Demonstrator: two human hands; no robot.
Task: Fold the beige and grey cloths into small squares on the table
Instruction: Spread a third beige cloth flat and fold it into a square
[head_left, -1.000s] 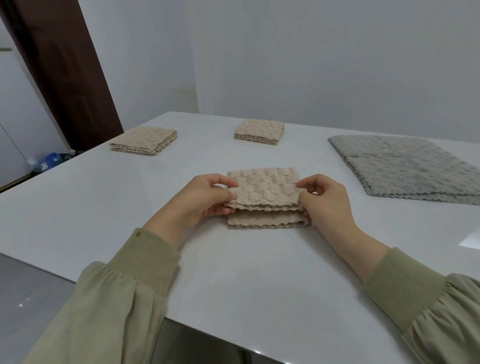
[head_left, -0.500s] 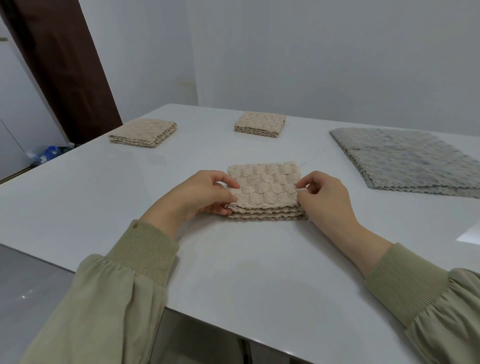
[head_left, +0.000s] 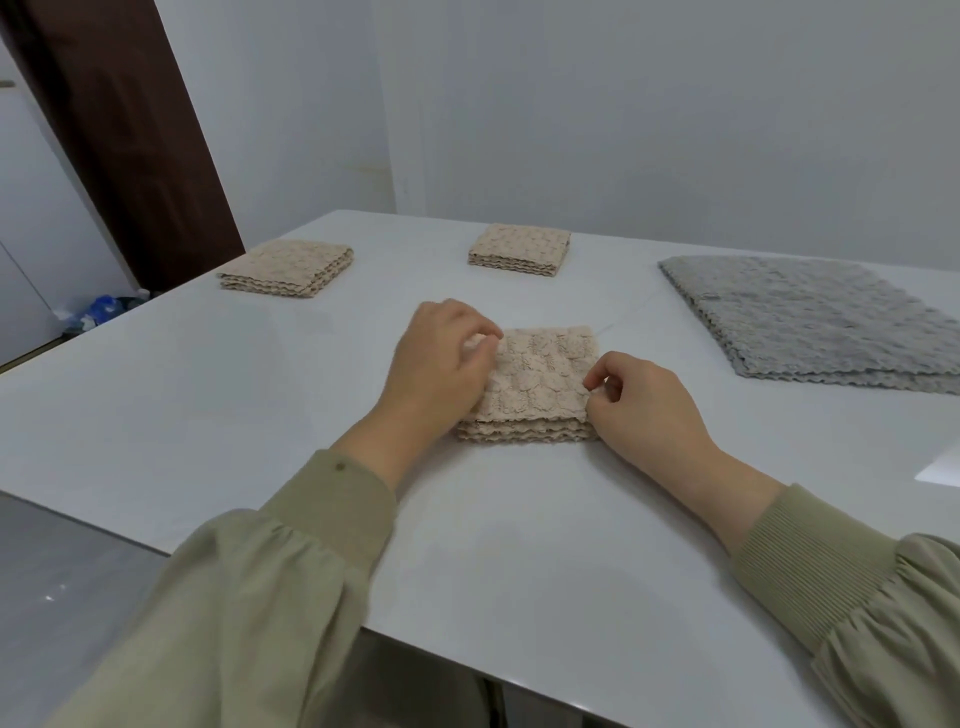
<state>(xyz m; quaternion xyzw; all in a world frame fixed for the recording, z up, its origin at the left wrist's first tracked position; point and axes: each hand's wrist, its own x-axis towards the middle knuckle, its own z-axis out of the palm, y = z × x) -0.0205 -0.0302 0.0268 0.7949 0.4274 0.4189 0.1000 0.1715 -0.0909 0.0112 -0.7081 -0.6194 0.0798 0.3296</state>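
Observation:
A beige textured cloth (head_left: 540, 384) lies folded into a small thick square at the middle of the white table (head_left: 260, 395). My left hand (head_left: 441, 364) rests on the cloth's left side, fingers curled over its far left corner. My right hand (head_left: 644, 405) pinches the cloth's right edge between thumb and fingers. Two more beige folded squares lie further back, one at far left (head_left: 288, 267) and one at far centre (head_left: 519, 249). A large grey cloth (head_left: 810, 322) lies flat and spread out on the right.
The table's near edge runs diagonally from left to bottom right. A dark brown door frame (head_left: 124, 140) stands at the back left, with blue items (head_left: 98, 309) on the floor beside it. White walls close off the back.
The lifted top layer has been laid down flat, so the beige cloth is now one stacked square. My left hand slid forward onto its far left corner; my right hand stayed at the right edge.

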